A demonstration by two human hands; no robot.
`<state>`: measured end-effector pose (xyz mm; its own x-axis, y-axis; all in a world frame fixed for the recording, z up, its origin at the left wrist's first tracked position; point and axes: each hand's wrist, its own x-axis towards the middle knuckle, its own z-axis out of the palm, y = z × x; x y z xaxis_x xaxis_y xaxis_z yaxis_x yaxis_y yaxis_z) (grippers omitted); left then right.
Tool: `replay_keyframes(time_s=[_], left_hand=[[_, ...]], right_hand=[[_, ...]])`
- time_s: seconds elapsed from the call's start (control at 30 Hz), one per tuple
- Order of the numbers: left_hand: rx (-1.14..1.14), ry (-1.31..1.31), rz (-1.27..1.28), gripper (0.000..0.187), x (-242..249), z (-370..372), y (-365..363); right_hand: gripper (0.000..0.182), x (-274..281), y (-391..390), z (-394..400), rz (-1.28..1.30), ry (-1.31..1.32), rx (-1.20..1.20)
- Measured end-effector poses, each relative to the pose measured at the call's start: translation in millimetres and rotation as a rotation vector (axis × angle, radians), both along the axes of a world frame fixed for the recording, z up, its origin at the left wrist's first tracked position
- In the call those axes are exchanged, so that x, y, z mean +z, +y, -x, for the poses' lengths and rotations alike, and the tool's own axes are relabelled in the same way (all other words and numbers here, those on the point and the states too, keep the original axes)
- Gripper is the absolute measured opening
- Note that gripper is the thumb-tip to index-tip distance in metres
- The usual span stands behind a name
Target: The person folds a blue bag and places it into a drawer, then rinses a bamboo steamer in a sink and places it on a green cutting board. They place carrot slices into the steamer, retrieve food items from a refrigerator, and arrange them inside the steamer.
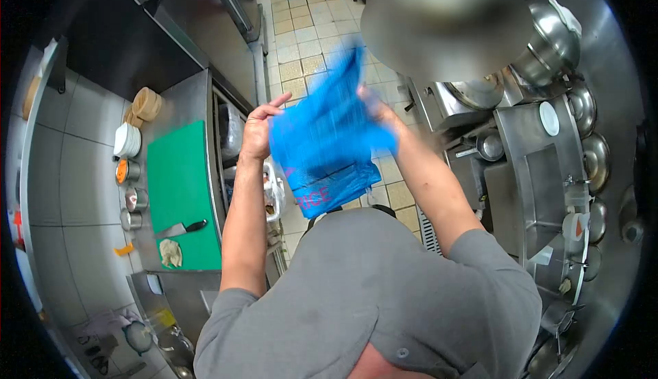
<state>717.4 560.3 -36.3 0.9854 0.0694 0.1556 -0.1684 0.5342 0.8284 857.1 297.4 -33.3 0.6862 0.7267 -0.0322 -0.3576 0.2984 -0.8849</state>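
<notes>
A blue plastic bag with pink letters near its bottom hangs between my two hands, in front of my torso and above the tiled floor. Its upper part is smeared by motion. My left hand grips the bag's left edge, with one finger pointing out to the right. On the other side, my right hand is closed on the bag's right part; it is blurred and partly covered by blue plastic.
At left, a steel counter carries a green cutting board with a knife and a cloth. Stacked white bowls stand behind it. A blurred round metal shape hangs at upper right, above stoves and a sink.
</notes>
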Motion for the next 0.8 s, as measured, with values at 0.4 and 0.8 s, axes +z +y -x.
replay_keyframes(time_s=[0.4,0.8], left_hand=[[-0.052,0.37,-0.181,0.099,37,-41,-2],[0.725,0.185,-0.428,0.024,22,-196,4]], right_hand=[[0.011,-4,42,-144,-0.095,-0.403,0.043],[0.118,-24,62,-278,-0.408,0.092,0.352]])
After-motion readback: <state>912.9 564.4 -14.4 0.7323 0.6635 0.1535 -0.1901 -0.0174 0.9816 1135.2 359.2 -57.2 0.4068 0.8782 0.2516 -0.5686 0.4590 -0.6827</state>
